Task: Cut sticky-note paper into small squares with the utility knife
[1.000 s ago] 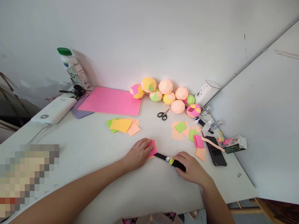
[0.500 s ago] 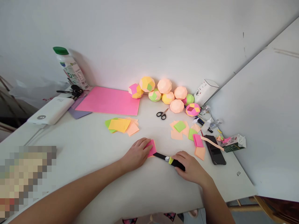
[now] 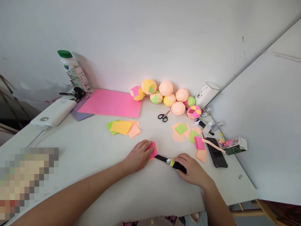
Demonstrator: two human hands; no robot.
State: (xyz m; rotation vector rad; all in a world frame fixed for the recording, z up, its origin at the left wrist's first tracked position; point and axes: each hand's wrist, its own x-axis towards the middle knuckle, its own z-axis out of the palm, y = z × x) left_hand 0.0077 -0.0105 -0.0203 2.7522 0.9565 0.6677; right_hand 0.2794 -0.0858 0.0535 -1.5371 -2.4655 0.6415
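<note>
Pink paper square point(image 3: 154, 150), mid-front of the surface point(image 3: 94, 147): thin, light, prob. slides easily, so I judge pinning it flat works best. My left hand point(image 3: 138, 156) lies flat on it; right hand point(image 3: 192, 169) clamped on the cutter point(image 3: 162, 158), tip at paper's edge.

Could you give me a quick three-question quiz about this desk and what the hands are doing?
1. True or false: the left hand rests its fingers on a pink paper square.
2. What does the right hand hold?
A) a spoon
B) a black tool with a yellow-green band
C) a pencil
3. Fill in: the bottle at the far left has a ___ cap.

Key: 1 true; 2 B; 3 green.
</note>
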